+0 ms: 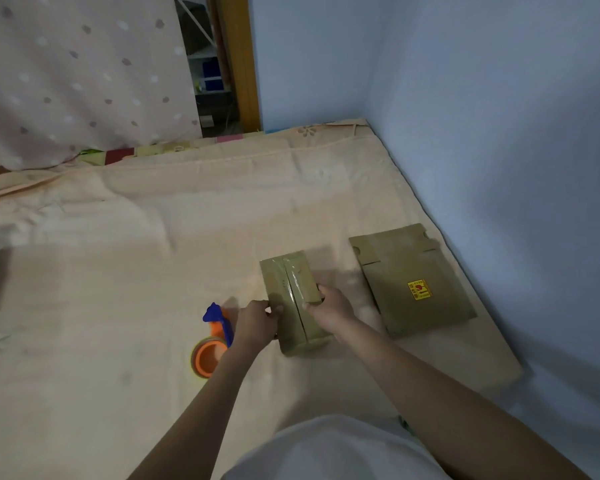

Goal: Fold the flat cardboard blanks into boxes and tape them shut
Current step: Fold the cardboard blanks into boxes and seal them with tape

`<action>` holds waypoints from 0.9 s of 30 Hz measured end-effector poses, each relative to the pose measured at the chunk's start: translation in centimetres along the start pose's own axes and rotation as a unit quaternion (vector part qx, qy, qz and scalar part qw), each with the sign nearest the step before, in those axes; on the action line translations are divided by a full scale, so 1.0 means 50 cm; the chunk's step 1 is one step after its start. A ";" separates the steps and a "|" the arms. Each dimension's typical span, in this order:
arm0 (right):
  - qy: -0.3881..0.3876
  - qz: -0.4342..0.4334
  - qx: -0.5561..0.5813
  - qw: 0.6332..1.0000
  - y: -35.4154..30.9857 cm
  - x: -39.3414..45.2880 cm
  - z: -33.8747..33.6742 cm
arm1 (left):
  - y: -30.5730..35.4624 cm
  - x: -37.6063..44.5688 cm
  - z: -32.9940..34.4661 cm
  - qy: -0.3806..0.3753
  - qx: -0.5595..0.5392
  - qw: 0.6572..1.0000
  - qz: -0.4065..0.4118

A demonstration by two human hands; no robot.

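both hands grip one folded cardboard box (293, 303) that rests on the bed (136, 254). the left hand (255, 322) clamps the box's left side: its fingers (274, 311) curl onto the top face near the left edge, closed on the cardboard. the right hand (333, 308) holds the right side, with the thumb lying on the top face close to the centre seam and the other fingers wrapped round the right edge, so they too are closed on the box. the seam runs lengthwise between the two sets of fingers, and a glossy strip of clear tape (290, 275) covers the far part of it, beyond the fingertips; the nearer part of the seam, toward the person, shows as a dark open slit.

just left of the left fingers, partly hidden behind that wrist, lies a tape dispenser (212, 341) with an orange roll core and a blue handle, resting on the bed and apart from the box. right of the right fingers, near but not touching them, a flat cardboard blank (413, 282) lies on the bed by the blue wall (499, 133), with a small yellow and red label (420, 290) on its upper face; the print is too small to read. a white garment (326, 448) fills the near edge between the forearms.
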State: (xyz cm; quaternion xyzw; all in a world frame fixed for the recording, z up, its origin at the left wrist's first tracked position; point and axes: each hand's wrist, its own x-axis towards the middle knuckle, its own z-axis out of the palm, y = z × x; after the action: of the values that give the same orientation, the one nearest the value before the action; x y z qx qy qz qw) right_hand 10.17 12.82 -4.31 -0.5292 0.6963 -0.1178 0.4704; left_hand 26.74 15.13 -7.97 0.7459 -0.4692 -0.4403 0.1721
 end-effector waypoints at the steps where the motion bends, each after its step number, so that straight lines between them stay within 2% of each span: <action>1: 0.009 0.000 -0.008 1.000 0.000 -0.003 0.001 | 0.002 -0.001 -0.004 0.001 0.015 1.000 0.010; 3: 0.013 0.006 -0.003 1.000 0.005 -0.007 0.004 | 0.005 -0.002 -0.013 0.003 0.039 0.999 0.022; 11: 0.021 -0.003 0.026 0.999 0.029 -0.006 0.020 | -0.004 -0.004 -0.024 -0.030 -0.029 0.999 -0.001; 14: 0.019 -0.006 0.020 1.000 0.030 -0.007 0.020 | -0.029 -0.032 -0.037 0.056 0.093 0.994 -0.014; 16: 0.024 -0.011 0.007 1.000 0.029 -0.006 0.018 | -0.064 -0.055 -0.044 0.118 0.133 0.982 -0.063; 18: 0.025 -0.014 0.001 1.000 0.027 -0.007 0.020 | -0.109 -0.072 -0.037 0.116 0.215 0.964 -0.100; 20: 0.026 -0.012 -0.002 1.000 0.025 -0.008 0.020 | -0.148 -0.073 -0.025 0.090 0.267 0.955 -0.091; 24: 0.026 -0.003 -0.001 1.000 0.023 -0.010 0.016 | -0.186 -0.070 -0.012 0.096 0.157 0.979 -0.085; 27: 0.021 0.004 0.000 1.000 0.023 -0.009 0.015 | -0.191 -0.072 -0.022 0.151 0.083 0.984 -0.053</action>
State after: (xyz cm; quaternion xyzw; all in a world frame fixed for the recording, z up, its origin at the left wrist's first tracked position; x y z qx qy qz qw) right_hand 10.02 13.92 -5.21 -0.5236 0.7083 -0.1268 0.4562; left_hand 32.28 22.80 -11.97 0.8394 -0.4326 -0.2905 0.1545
